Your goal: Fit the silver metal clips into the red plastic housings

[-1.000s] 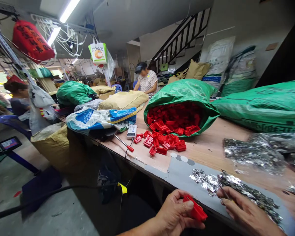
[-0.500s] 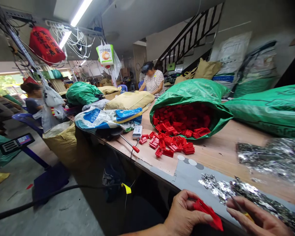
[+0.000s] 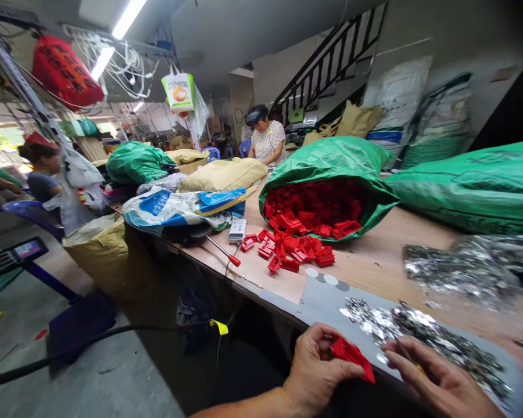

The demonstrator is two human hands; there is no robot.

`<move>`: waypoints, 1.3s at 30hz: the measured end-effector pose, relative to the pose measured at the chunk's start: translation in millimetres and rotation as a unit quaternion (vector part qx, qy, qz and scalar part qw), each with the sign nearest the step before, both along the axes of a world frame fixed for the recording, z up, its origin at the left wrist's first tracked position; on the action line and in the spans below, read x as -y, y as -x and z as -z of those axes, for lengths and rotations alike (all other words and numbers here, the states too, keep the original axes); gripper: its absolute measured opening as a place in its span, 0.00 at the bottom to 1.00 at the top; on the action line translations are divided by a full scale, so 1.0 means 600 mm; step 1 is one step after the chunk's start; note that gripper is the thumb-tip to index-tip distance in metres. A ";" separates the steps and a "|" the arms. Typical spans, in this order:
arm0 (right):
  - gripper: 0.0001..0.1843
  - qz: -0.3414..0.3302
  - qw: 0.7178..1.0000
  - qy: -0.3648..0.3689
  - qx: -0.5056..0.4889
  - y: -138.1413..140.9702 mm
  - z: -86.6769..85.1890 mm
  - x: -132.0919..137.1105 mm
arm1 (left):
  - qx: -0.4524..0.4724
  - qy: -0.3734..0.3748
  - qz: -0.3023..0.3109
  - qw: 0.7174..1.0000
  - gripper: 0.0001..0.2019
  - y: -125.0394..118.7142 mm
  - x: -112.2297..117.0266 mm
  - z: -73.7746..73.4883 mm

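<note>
My left hand (image 3: 309,366) pinches a red plastic piece (image 3: 354,357) between thumb and fingers, just off the table's front edge. To its right, my right hand (image 3: 438,374) is closed on a thin metal tool with a yellow handle (image 3: 403,350); most of the tool is hidden by the fingers, and its kind does not show. Small shiny metal pieces (image 3: 436,330) lie in a heap on the grey mat (image 3: 320,302), behind that hand. Further back, loose red plastic pieces (image 3: 303,249) spill from the mouth of a green woven sack (image 3: 331,157).
A clear bag of metal pieces (image 3: 462,264) lies at the right, before another green sack (image 3: 466,186). A power bank (image 3: 237,231) with a cable and a red-handled rod (image 3: 224,251) are near the edge. A co-worker (image 3: 268,139) sits across the table.
The whole view has shifted, so the scene sits slightly further left and up. Both hands keep their hold, and the red piece remains near the right hand.
</note>
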State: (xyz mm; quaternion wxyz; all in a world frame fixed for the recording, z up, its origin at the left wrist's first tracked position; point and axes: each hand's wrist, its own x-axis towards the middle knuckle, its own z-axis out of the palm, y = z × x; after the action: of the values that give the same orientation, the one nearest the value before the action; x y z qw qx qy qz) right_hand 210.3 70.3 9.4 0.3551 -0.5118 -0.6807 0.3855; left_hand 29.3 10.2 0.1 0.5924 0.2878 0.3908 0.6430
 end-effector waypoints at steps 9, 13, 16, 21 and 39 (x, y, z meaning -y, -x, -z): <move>0.14 -0.013 0.998 -0.044 0.041 0.029 -0.048 0.056 | -0.217 -0.060 -0.015 0.974 0.16 0.029 0.012 0.003; 0.09 -0.016 0.993 -0.097 0.068 0.039 -0.045 0.070 | -0.288 -0.084 -0.015 0.954 0.16 0.035 0.016 0.006; 0.06 -0.016 0.989 -0.126 0.076 0.044 -0.037 0.076 | -0.341 -0.107 -0.018 0.934 0.16 0.038 0.021 0.005; 0.04 -0.032 0.981 -0.174 0.084 0.053 -0.026 0.082 | -0.392 -0.157 -0.022 0.906 0.16 0.036 0.029 -0.002; 0.06 -0.033 0.983 -0.180 0.019 0.062 -0.019 0.102 | -0.367 -0.207 -0.024 0.907 0.17 0.031 0.041 0.006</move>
State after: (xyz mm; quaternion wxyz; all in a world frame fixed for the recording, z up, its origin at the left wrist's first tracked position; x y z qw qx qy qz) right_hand 173.3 8.9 20.9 0.4155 -0.4236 -0.7622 0.2589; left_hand 10.4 -14.2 -3.7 0.3189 0.6103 0.4458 0.5720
